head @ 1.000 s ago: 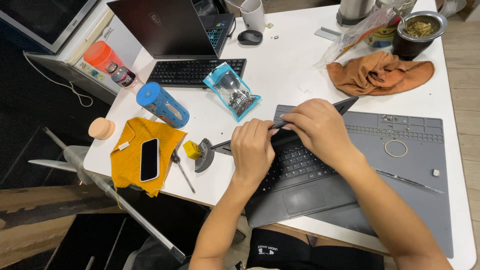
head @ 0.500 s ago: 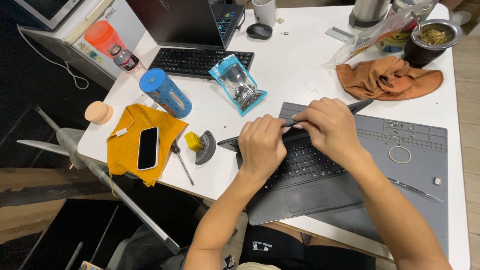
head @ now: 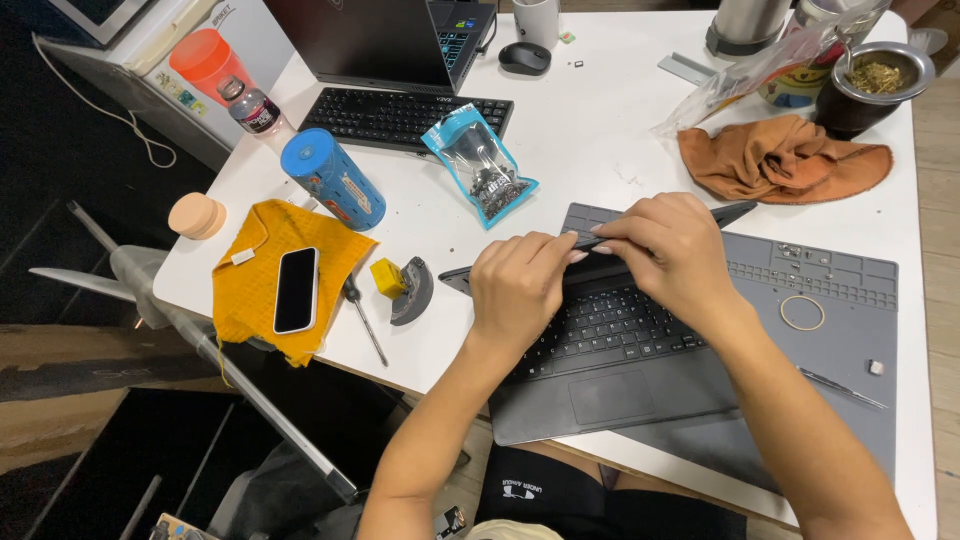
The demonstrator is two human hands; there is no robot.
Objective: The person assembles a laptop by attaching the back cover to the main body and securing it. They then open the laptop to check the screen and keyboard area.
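Both hands, left hand (head: 518, 285) and right hand (head: 668, 255), are gripping the dark laptop's (head: 600, 370) far edge, grip clamped. It is lying on a grey mat (head: 840, 300) on the white surface (head: 600, 130). Dark floor (head: 60, 180) is showing left.

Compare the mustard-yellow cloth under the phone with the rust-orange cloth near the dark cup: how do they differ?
The mustard-yellow cloth lies spread flat at the table's left edge with a black phone on it. The rust-orange cloth is bunched in folds at the far right beside the dark cup and carries nothing. Neither hand touches either.
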